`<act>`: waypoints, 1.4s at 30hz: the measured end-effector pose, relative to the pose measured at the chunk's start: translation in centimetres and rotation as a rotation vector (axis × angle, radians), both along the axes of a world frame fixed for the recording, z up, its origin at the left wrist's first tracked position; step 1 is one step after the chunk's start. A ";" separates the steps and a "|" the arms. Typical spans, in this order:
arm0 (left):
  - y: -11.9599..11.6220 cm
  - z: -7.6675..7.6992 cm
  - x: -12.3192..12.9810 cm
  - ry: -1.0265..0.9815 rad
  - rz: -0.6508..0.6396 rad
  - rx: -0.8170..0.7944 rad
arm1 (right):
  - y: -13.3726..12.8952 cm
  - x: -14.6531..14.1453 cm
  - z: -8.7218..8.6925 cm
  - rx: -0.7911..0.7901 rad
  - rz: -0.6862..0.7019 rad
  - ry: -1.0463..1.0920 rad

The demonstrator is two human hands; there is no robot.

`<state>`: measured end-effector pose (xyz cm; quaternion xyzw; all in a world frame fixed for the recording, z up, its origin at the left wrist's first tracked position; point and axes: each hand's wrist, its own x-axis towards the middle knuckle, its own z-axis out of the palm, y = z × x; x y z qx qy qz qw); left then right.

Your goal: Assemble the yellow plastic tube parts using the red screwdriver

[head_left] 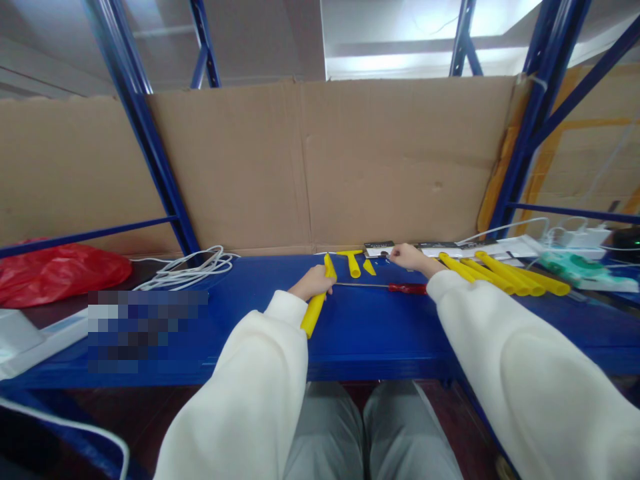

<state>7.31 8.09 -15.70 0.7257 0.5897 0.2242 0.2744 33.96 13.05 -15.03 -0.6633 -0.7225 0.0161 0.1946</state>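
My left hand [311,283] is wrapped round a yellow plastic tube [315,313], which stands slanted over the blue bench. My right hand [406,255] reaches to the back of the bench, its fingers pinched together beside a small dark object [385,254]; what they hold, if anything, is too small to make out. A screwdriver with a red handle [406,288] lies between my hands, its long shaft pointing at the left one. Behind it are a yellow T-shaped piece [355,264] and a small yellow piece [369,267].
Several yellow tubes [505,275] lie right of my right forearm. A green and clear plastic bag [575,267] and white adapters [585,237] sit farther right. White cable [193,270] and a red bag [65,270] are left. Cardboard [380,160] walls the back between blue posts.
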 end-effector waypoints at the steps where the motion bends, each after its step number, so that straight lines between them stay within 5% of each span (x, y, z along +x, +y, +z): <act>1: 0.0 0.0 0.0 -0.004 0.001 -0.003 | 0.2 0.8 -0.1 -0.048 -0.029 -0.051; 10: -0.2 0.2 0.0 0.033 -0.004 0.012 | 1.6 1.9 -1.3 -0.142 -0.042 -0.279; 25: -0.3 0.2 0.0 0.039 -0.018 0.025 | 2.7 3.2 -2.4 0.024 0.001 -0.214; 42: 0.0 -0.2 0.0 -0.042 -0.001 -0.013 | 2.3 3.3 -2.9 -0.071 0.074 -0.198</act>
